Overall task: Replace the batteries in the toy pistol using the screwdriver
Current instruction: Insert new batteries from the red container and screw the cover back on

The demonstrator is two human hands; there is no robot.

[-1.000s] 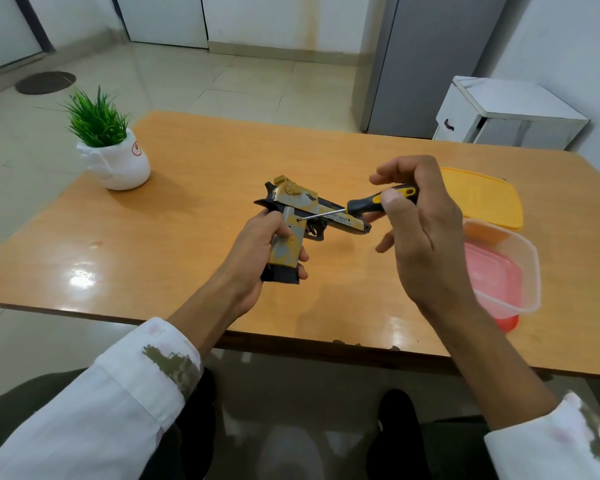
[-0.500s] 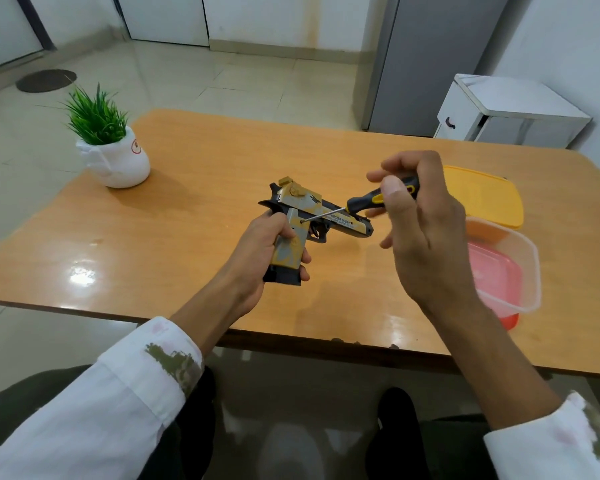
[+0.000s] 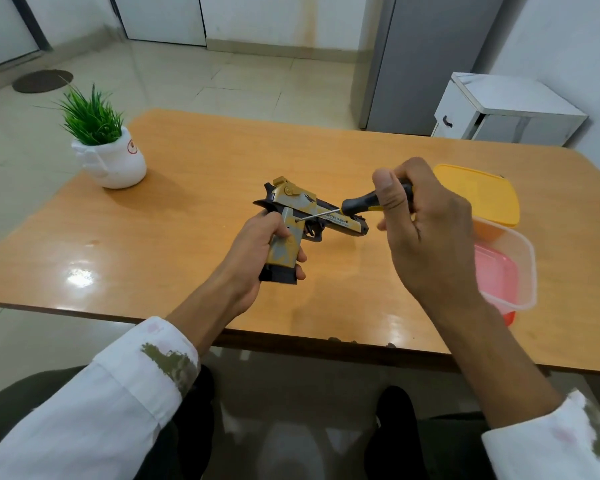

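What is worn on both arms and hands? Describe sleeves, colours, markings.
The left white sleeve has an olive-green blotch and faint pink smudge near its cuff; the right white sleeve bears similar marks. Forearms, left hand and right hand are bare: no gloves or watch.

A plain office-like room: an orange wooden worktop [image 3: 194, 209] on pale floor tiles [image 3: 222, 81], a grey metal cabinet [image 3: 430, 64] at one o'clock, a small white cupboard [image 3: 499, 112] at two.

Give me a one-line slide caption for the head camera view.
Left hand grips the toy pistol over the table while the right hand holds the screwdriver tip against its grip.
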